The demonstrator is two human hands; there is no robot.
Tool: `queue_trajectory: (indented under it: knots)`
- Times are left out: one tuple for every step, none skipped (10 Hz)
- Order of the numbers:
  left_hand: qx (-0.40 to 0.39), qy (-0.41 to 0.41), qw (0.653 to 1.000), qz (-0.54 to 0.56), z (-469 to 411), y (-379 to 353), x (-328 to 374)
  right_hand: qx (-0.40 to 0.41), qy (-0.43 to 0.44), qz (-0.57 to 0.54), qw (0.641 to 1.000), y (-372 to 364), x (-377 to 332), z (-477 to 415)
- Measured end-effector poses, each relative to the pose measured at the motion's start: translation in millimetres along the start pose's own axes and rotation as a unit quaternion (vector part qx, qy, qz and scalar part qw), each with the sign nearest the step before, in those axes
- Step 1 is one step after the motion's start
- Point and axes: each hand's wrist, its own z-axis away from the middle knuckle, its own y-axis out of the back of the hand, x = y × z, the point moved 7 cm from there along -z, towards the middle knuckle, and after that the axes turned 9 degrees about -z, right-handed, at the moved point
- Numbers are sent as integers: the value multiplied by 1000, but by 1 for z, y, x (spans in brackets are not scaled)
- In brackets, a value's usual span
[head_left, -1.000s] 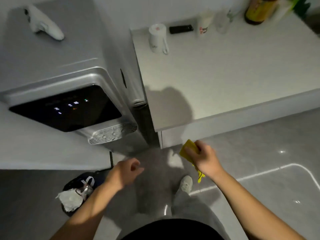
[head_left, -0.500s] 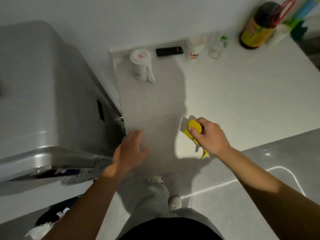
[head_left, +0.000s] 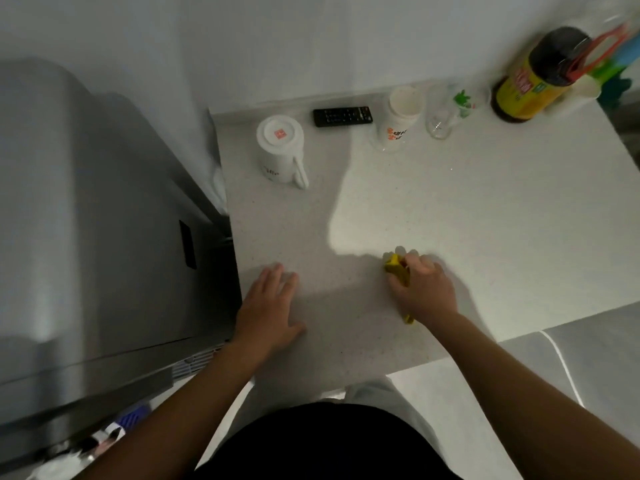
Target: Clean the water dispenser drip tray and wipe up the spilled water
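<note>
Since half a second ago the view has swung up over the white countertop (head_left: 450, 216), and both hands now sit on it rather than at its front edge. The left hand (head_left: 268, 311) lies flat with fingers spread, holding nothing, just right of the water dispenser (head_left: 86, 237). The right hand (head_left: 424, 291) is clenched around a bunched yellow cloth (head_left: 394, 266), pressing it against the counter (only a crumpled corner and a thin tail show past the fist).

The counter is smooth, pale and faintly speckled, with the person's shadow across its left half. The dispenser is a tall grey box with a matte, slightly blurred casing; its drip tray is out of sight from this angle.

Along the back wall, from left to right: an upturned white mug (head_left: 282, 150) with a looped handle, a flat black remote control (head_left: 343, 116), a white paper cup (head_left: 398, 116) with orange print, a clear glass (head_left: 443, 112) and a dark bottle (head_left: 535, 77) with a yellow label. Pale glossy floor (head_left: 571, 368) shows lower right.
</note>
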Motion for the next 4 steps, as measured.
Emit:
queue_trajectory:
  knots:
    - [-13,11,1000,20,-2,2,0,-28,-21,-48,998,-2,5,-10]
    - [-17,9,1000,8,3,2,3,-46,-19,-57,997,-3,13,-8]
    - [-32,25,999,-7,-2,17,2,-77,-22,-56,995,2,10,-12]
    - [-23,13,1000,-6,8,21,13,-127,-26,-97,987,8,18,-8]
